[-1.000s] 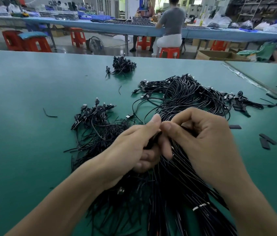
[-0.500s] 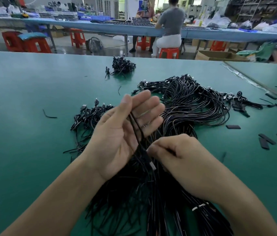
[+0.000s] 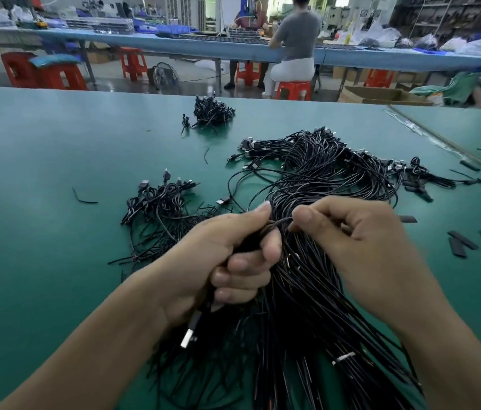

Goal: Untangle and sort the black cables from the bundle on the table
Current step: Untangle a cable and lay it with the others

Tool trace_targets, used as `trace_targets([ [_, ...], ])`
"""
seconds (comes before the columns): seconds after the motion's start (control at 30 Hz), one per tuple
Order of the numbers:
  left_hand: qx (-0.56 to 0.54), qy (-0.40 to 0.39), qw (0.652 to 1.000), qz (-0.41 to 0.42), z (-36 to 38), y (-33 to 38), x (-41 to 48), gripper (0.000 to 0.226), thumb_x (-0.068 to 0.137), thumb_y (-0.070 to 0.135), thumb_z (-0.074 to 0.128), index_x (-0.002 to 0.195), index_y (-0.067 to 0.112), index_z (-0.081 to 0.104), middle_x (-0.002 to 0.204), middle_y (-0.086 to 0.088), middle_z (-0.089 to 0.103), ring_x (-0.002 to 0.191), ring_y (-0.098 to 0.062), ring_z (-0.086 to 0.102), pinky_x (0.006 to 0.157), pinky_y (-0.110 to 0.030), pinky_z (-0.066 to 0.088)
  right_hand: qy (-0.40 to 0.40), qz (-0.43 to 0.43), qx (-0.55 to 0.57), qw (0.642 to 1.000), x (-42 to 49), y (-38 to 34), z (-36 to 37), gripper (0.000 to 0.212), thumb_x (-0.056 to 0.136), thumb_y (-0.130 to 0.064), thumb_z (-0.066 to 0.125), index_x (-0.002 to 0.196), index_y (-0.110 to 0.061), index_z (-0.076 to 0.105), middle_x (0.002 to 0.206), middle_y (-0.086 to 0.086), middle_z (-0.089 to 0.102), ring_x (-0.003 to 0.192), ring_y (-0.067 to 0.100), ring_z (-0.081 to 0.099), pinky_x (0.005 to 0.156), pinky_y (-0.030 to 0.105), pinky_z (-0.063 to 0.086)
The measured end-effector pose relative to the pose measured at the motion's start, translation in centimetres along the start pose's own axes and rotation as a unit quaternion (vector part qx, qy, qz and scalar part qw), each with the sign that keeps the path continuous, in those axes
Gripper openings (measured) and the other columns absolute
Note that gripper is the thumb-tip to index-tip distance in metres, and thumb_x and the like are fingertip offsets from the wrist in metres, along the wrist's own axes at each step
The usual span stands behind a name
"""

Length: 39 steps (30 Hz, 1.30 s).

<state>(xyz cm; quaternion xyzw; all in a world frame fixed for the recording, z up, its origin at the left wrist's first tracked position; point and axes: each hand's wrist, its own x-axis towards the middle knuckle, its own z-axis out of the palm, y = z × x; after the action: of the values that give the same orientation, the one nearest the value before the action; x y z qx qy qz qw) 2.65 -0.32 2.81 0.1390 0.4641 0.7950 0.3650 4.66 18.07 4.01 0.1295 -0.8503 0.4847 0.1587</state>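
The left hand (image 3: 227,261) grips a black cable (image 3: 280,222) in its fist, a USB plug (image 3: 189,332) hanging below the palm; the right hand (image 3: 360,250) pinches that cable just beside it. Both hands are close together above the cable bundle (image 3: 322,179) on the green table (image 3: 56,247), with a smaller coiled pile (image 3: 159,199) to the left

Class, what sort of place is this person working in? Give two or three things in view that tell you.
Most likely a factory assembly workshop: a long green worktable heaped with black cables, a second long bench behind with a seated worker, and red plastic stools.
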Motion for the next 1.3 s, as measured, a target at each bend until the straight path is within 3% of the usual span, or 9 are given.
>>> trace_targets([
  [0.13,-0.146,-0.017,0.988,0.049,0.1,0.2,0.3,0.033,0.096,0.032,0.052,0.079,0.010,0.069,0.049,0.010,0.041,0.034,0.000,0.035,0.033,-0.013,0.034,-0.110,0.054,-0.057,0.991,-0.3,-0.1,0.7,0.027,0.092,-0.041,0.057,0.072,-0.030,0.071,0.046,-0.008,0.039,0.044,0.006,0.032,0.044,0.025,0.030],
  [0.3,-0.139,0.177,0.951,0.212,0.0,-0.3,1.5,0.038,0.090,0.027,0.052,0.100,-0.004,0.073,0.080,-0.008,0.074,0.067,-0.013,0.073,0.059,-0.024,0.060,-0.263,0.069,-0.117,0.955,-1.1,-1.2,2.0,0.029,0.099,-0.037,0.052,0.077,-0.021,0.061,0.060,-0.002,0.056,0.050,0.018,0.051,0.051,0.035,0.045],
  [0.4,0.065,0.254,0.933,0.246,-0.4,-1.1,1.6,0.032,0.102,0.021,0.043,0.103,0.001,0.068,0.092,-0.012,0.077,0.087,-0.020,0.075,0.073,-0.027,0.060,-0.236,0.021,-0.128,0.963,-1.2,-1.6,1.8,0.029,0.098,-0.037,0.054,0.076,-0.019,0.059,0.062,-0.002,0.059,0.056,0.015,0.056,0.054,0.029,0.046],
  [0.57,0.318,0.187,0.921,0.127,0.5,-1.8,0.9,0.046,0.105,0.022,0.043,0.065,0.015,0.065,0.052,0.002,0.062,0.045,-0.006,0.057,0.046,-0.013,0.044,-0.100,-0.048,-0.117,0.987,-0.7,-1.0,0.0,0.013,0.082,-0.041,0.072,0.075,-0.030,0.073,0.074,-0.014,0.064,0.079,0.001,0.061,0.069,0.012,0.041],
  [0.8,0.216,0.076,0.973,-0.018,0.3,-0.7,-0.3,0.060,0.090,0.072,0.040,0.053,0.024,0.050,0.045,0.010,0.027,0.037,-0.007,0.023,0.039,-0.019,0.029,-0.103,-0.013,0.059,0.993,-0.1,0.1,0.4,0.015,0.079,-0.035,0.073,0.078,-0.025,0.062,0.077,0.004,0.069,0.072,0.026,0.063,0.071,0.044,0.054],
  [0.9,0.194,0.033,0.980,-0.028,0.3,-0.6,-0.5,0.054,0.087,0.067,0.048,0.051,0.027,0.044,0.043,0.011,0.030,0.036,-0.006,0.025,0.039,-0.019,0.031,-0.180,0.007,0.165,0.970,0.1,0.2,-0.1,0.012,0.079,-0.026,0.072,0.078,-0.022,0.061,0.077,0.007,0.068,0.073,0.013,0.064,0.072,0.027,0.055],
  [0.97,0.156,0.019,0.988,-0.001,0.3,-0.9,-0.3,0.050,0.094,0.053,0.050,0.051,0.027,0.044,0.044,0.007,0.038,0.039,-0.007,0.033,0.042,-0.019,0.036,-0.188,0.016,0.192,0.963,0.1,0.3,-0.6,0.011,0.078,-0.023,0.075,0.078,-0.022,0.064,0.077,0.013,0.068,0.073,0.019,0.065,0.072,0.037,0.058],
  [1.13,0.180,0.110,0.976,0.051,-0.1,-1.8,0.5,0.054,0.095,0.052,0.056,0.050,0.022,0.054,0.060,0.002,0.053,0.057,-0.012,0.047,0.052,-0.027,0.033,-0.123,-0.027,0.058,0.990,0.0,0.5,-0.2,0.013,0.085,-0.016,0.075,0.080,-0.023,0.066,0.072,-0.005,0.071,0.063,0.012,0.066,0.061,0.037,0.058],
  [1.3,0.084,0.048,0.995,0.032,0.4,-2.2,0.5,0.053,0.091,0.055,0.058,0.106,0.007,0.073,0.101,-0.015,0.074,0.090,-0.026,0.074,0.074,-0.051,0.061,-0.030,-0.043,0.018,0.998,-0.2,0.3,0.6,0.010,0.085,-0.021,0.073,0.080,-0.027,0.066,0.073,-0.009,0.071,0.068,0.011,0.067,0.064,0.036,0.056],
])
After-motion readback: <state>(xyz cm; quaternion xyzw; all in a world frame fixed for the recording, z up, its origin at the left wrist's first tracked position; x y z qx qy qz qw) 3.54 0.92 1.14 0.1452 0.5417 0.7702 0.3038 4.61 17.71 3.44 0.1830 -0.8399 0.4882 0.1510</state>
